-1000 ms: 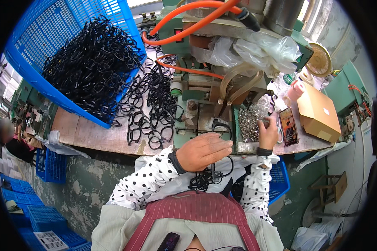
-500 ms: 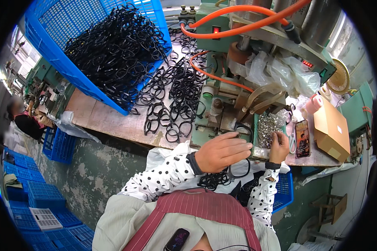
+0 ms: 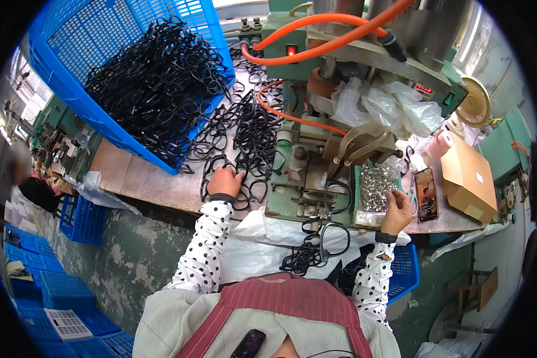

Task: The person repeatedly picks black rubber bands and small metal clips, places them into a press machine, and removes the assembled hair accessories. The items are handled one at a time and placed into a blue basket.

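Loose black eyeglass frames (image 3: 258,134) lie spread on the table left of a green press machine (image 3: 284,200). My left hand (image 3: 224,181) is at their near edge, fingers curled down around a black eyeglass frame; its fingertips are hidden. Above the near right side of a tray of small shiny metal pieces (image 3: 376,185), my right hand (image 3: 398,212) is closed in a pinch. What it pinches is too small to make out. One black eyeglass frame (image 3: 339,209) rests at the front of the machine, between my hands. Below it, several more frames (image 3: 307,258) lie on white cloth.
A tilted blue basket (image 3: 122,134) heaped with black frames stands on the table at left. Orange hoses (image 3: 334,55) cross the machine. Right of the tray are a phone (image 3: 426,194), scissors (image 3: 414,204) and a cardboard box (image 3: 468,182). Blue crates (image 3: 65,289) stack at lower left.
My left hand has moved left from the front of the machine to the loose frames on the table. My right hand stays by the metal pieces. The whole view has shifted slightly.
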The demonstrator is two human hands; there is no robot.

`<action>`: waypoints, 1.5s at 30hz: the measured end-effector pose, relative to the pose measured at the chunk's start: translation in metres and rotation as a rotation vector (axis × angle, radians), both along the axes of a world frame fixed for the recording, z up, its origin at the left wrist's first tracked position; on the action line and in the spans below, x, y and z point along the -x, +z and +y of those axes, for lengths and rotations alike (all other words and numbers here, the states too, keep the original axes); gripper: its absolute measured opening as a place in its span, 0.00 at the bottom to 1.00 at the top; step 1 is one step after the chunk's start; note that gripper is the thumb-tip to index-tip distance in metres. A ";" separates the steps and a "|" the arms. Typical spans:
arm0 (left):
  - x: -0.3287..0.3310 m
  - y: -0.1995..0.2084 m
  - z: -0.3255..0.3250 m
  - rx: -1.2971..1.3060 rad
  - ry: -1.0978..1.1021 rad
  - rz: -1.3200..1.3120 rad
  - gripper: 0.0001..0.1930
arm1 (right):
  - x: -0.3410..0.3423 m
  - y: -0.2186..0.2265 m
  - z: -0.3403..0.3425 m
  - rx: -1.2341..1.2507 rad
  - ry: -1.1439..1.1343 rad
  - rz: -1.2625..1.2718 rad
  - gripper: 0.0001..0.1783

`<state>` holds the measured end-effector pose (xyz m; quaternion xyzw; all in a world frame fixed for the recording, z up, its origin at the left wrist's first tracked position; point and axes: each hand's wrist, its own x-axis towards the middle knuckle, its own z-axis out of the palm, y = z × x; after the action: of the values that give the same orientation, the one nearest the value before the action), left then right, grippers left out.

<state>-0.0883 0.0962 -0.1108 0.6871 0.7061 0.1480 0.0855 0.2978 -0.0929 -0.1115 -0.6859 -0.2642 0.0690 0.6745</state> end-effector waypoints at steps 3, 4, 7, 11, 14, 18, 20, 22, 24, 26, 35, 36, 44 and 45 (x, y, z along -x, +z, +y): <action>0.007 -0.006 0.008 -0.020 -0.061 -0.093 0.15 | -0.003 -0.004 0.001 -0.119 -0.010 0.020 0.08; 0.014 -0.016 0.013 -0.090 -0.114 -0.160 0.14 | 0.000 -0.003 0.001 -0.140 -0.016 0.029 0.08; 0.006 0.004 0.004 -0.327 -0.113 -0.204 0.12 | -0.003 -0.007 0.002 -0.075 -0.053 -0.178 0.08; -0.007 0.036 -0.013 -0.149 -0.090 -0.624 0.09 | 0.015 0.011 0.008 0.073 -0.076 -0.288 0.06; -0.023 0.056 -0.030 -0.362 -0.210 -0.706 0.07 | 0.042 0.045 0.021 0.103 0.039 -0.264 0.08; -0.046 0.089 -0.059 -0.566 -0.387 -0.694 0.06 | 0.066 0.087 0.022 -0.023 0.393 0.008 0.09; -0.049 0.093 -0.069 -0.600 -0.465 -0.655 0.07 | 0.084 0.115 0.017 -0.035 0.458 -0.062 0.10; -0.056 0.101 -0.080 -0.647 -0.550 -0.669 0.08 | 0.096 0.122 0.019 -0.082 0.510 -0.152 0.12; -0.062 0.105 -0.090 -0.679 -0.620 -0.686 0.09 | 0.109 0.127 0.024 0.026 0.470 -0.090 0.13; -0.068 0.109 -0.093 -0.746 -0.734 -0.705 0.09 | 0.114 0.122 0.033 0.052 0.469 0.020 0.20; -0.086 0.121 -0.106 -0.857 -1.222 -0.603 0.22 | 0.129 0.120 0.050 -0.139 0.469 0.175 0.32; -0.089 0.118 -0.105 -0.888 -1.258 -0.581 0.21 | 0.131 0.122 0.049 -0.136 0.465 0.203 0.32; -0.084 0.172 -0.073 -0.435 -0.690 -1.153 0.10 | 0.131 0.118 0.051 -0.166 0.472 0.178 0.33; -0.080 0.174 -0.073 -0.452 -0.728 -1.047 0.10 | 0.133 0.119 0.051 -0.192 0.462 0.198 0.33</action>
<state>-0.0083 0.0227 0.0629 0.7200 0.2467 0.5672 0.3147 0.1648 -0.0423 0.0071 -0.5303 -0.3520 0.2625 0.7253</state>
